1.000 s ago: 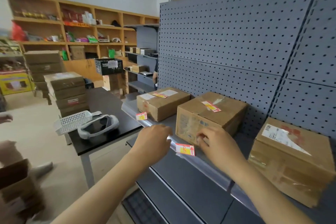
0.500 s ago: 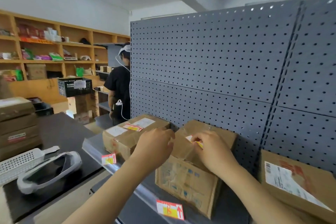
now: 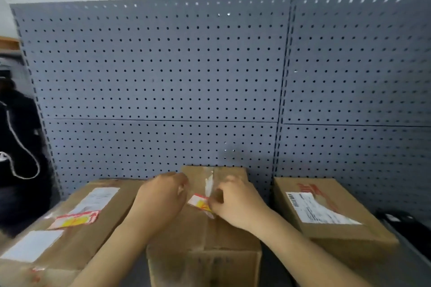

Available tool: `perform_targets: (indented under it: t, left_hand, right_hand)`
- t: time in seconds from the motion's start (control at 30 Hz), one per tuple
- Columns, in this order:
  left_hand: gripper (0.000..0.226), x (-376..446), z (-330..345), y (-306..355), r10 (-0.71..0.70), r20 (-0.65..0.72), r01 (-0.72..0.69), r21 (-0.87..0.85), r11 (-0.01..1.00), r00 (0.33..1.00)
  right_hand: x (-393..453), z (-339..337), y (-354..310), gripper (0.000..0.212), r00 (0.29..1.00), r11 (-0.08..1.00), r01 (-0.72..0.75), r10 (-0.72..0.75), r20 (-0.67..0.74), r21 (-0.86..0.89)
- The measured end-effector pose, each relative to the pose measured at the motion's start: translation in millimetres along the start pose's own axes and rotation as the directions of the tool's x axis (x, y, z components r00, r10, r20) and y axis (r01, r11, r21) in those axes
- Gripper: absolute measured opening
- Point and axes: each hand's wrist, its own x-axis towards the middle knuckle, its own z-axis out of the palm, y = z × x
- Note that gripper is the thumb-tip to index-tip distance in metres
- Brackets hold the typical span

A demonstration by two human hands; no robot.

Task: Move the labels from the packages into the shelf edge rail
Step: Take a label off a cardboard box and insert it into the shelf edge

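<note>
A small red, white and yellow paper label [image 3: 200,202] lies on top of the middle box [image 3: 205,235], beside a strip of white tape along its centre seam. The label's right edge is pinched by the curled fingers of the right hand [image 3: 233,202]. The left hand [image 3: 163,196] rests just beside the label's left edge with fingers curled; whether its grip holds the label cannot be told, as the fingertips are blurred.

The middle box is plain brown corrugated cardboard, square-edged, with its flaps closed. To its left, touching or nearly so, a flatter left box [image 3: 77,223] carries white stickers and a second label [image 3: 75,218], red-bordered and yellow, lying flat. A right box [image 3: 331,212] with a white shipping sticker stands apart across a narrow gap.

Behind all three a grey perforated metal back panel [image 3: 163,77] rises, with open room above the boxes. A dark-clothed person [image 3: 18,142] is seen at the far left.
</note>
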Motion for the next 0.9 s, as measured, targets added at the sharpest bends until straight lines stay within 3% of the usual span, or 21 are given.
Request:
perform_targets:
  t: [0.17,0.43,0.57,0.7,0.9]
  left_hand:
    - [0.016,8.3,6.3,-10.7,0.118,0.024,-0.118,-0.009,0.993,0.993]
    - [0.021,7.6,2.6,-11.3,0.172,0.034,-0.17,-0.063,0.984,0.985]
    - [0.021,9.4,-3.6,-7.9,0.183,0.048,-0.178,-0.087,0.98,0.982]
    - [0.018,6.4,-1.4,6.6,0.229,0.027,-0.226,-0.099,0.969,0.973]
    - [0.018,2.6,22.3,75.9,0.433,0.039,-0.421,-0.162,0.892,0.901]
  right_hand:
    - [-2.3,11.8,-8.8,0.042,0.99,0.985,-0.127,0.133,0.047,-0.114]
    - [7.3,10.4,-18.6,0.021,0.981,0.984,-0.173,0.176,0.079,-0.04]
    - [1.5,8.8,-15.4,0.004,0.985,0.982,-0.165,0.168,-0.025,0.094]
    - [-14.9,-1.2,-0.9,0.007,0.963,0.972,-0.198,0.217,-0.162,0.126]
    - [-74.8,-37.1,39.2,0.015,0.851,0.941,-0.293,0.338,-0.403,0.169]
